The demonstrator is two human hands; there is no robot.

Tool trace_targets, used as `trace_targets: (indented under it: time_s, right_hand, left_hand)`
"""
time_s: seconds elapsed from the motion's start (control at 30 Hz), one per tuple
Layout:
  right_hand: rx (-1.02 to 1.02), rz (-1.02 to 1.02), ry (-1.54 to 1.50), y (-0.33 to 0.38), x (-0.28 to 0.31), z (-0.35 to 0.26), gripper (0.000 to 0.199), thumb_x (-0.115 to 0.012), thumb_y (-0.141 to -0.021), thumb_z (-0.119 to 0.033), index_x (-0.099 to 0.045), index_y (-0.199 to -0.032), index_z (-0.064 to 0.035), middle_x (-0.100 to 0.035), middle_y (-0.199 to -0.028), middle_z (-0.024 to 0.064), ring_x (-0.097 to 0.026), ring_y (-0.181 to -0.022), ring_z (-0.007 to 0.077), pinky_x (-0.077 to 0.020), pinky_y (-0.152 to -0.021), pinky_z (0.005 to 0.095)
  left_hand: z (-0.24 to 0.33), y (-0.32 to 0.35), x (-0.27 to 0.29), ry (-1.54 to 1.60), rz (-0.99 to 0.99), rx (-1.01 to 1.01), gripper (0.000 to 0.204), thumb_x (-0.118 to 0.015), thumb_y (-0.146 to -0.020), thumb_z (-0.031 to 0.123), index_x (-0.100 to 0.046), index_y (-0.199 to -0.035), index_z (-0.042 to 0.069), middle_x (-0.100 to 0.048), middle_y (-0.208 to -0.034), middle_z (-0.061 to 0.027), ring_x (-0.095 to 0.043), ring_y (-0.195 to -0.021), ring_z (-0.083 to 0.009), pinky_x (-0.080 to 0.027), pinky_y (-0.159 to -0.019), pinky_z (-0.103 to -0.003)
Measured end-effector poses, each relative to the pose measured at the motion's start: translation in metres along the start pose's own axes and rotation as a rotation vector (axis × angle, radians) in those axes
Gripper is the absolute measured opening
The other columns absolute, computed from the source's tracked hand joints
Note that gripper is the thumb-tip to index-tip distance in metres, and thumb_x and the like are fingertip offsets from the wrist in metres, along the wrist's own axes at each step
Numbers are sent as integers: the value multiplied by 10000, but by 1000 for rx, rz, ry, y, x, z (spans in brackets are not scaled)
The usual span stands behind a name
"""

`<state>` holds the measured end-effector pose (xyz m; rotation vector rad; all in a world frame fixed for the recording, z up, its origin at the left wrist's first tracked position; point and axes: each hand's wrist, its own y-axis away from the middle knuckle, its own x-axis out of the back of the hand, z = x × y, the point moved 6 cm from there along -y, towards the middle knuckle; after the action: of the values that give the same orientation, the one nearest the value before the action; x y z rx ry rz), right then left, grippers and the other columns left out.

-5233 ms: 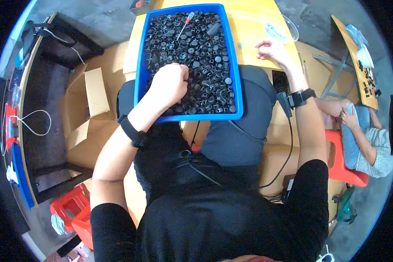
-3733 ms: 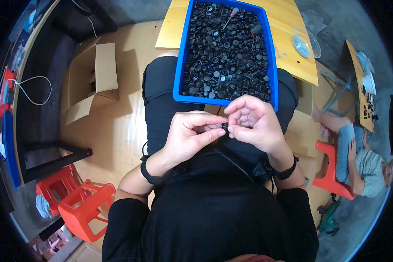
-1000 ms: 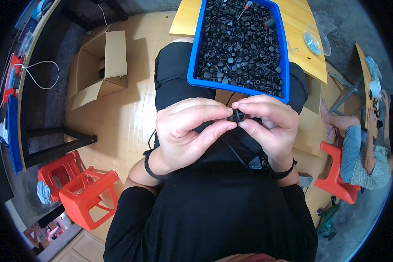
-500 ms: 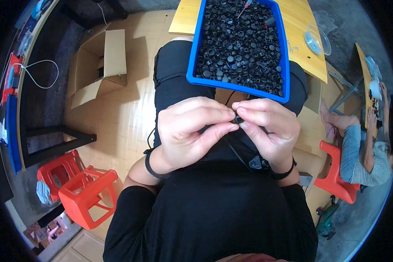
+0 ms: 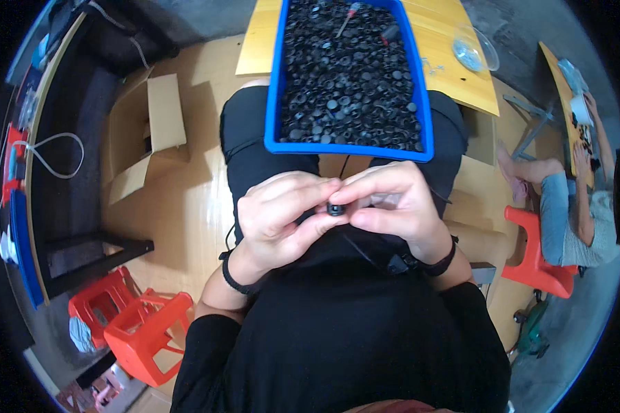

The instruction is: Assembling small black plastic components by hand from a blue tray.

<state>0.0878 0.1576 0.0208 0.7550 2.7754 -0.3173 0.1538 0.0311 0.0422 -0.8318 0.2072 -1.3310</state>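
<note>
Over my lap, my left hand (image 5: 282, 212) pinches a small round black plastic part (image 5: 335, 208) between thumb and fingertips. My right hand (image 5: 396, 205) meets it from the other side, index fingertip at the part's top and thumb beside it. The fingers cover much of the part. Just beyond my hands, a blue tray (image 5: 348, 149) rests across my thighs and the table edge. It is filled with small black plastic caps and rings (image 5: 344, 82). A screwdriver (image 5: 348, 20) with a red-and-clear handle lies on the pile, near a dark cylindrical piece (image 5: 390, 34).
On the yellow wooden table (image 5: 455, 86) sits a clear tub (image 5: 470, 55) beside scattered small bits. An open cardboard box (image 5: 165, 113) stands on the floor at left, with red stools (image 5: 148, 337) nearer. At right, a co-worker (image 5: 572, 206) works at another table, near a red stool (image 5: 534, 258).
Both hands and the small part have shifted left in the view and slightly down. My right thumb has spread further from its index finger, and more of the part shows. The whole view has shifted.
</note>
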Motion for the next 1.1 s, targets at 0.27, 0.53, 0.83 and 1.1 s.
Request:
trace_targets:
  time_s: [0.27, 0.53, 0.83, 1.1]
  right_hand:
    - [-83, 263, 17, 16, 53, 13, 150, -666, -758, 33, -653, -907, 23, -644, -888, 62, -615, -841, 119, -507, -726, 248]
    - [317, 1128, 161, 135, 289, -50, 201, -602, -823, 1, -580, -1015, 56, -645, -933, 152, -644, -778, 182, -540, -670, 251]
    - [269, 730, -369, 141, 296, -26, 264, -501, -920, -156, -502, -1136, -4, -591, -1010, 168, -610, -766, 164, -542, -662, 238]
    - [132, 335, -581, 63, 156, -30, 243, -491, -923, -177, -529, -1103, -18, -643, -885, 200, -632, -638, 199, -531, -588, 294]
  left_hand:
    - [-32, 1, -45, 105, -106, 456, 466, -734, -732, 175, -573, -1128, -11, -624, -1054, -146, -619, -936, -217, -513, -735, -296]
    - [-48, -15, -56, 14, -200, 409, 260, -648, -757, 5, -618, -1013, -30, -649, -934, -127, -629, -836, -192, -504, -726, -267]
    - [-42, -29, -65, -67, -231, 448, 156, -630, -754, 6, -653, -905, -28, -665, -830, -119, -631, -748, -175, -491, -697, -259]
    - [-19, -51, -73, -59, -283, 295, 166, -646, -738, 29, -643, -896, -21, -662, -864, -135, -630, -771, -218, -486, -713, -288]
